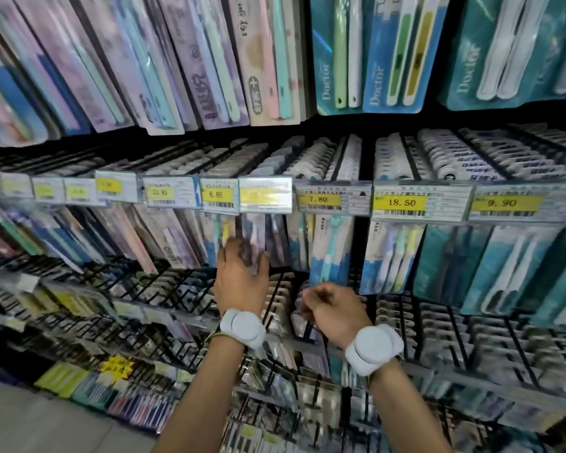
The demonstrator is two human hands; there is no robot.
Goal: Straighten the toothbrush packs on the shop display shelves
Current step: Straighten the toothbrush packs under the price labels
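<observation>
Rows of toothbrush packs hang from hooks in the middle tier of the display. My left hand reaches up to a purple-grey toothbrush pack below the price tags, fingers wrapped around its lower end. My right hand is lower and to the right, fingers curled, just under a blue-and-white toothbrush pack; whether it touches a pack is unclear. Both wrists wear white round bands.
A rail of yellow price tags runs across above the hands. Teal packs hang at the right, pastel packs fill the top tier. Black wire hooks with more packs jut out below. Grey floor lies at lower left.
</observation>
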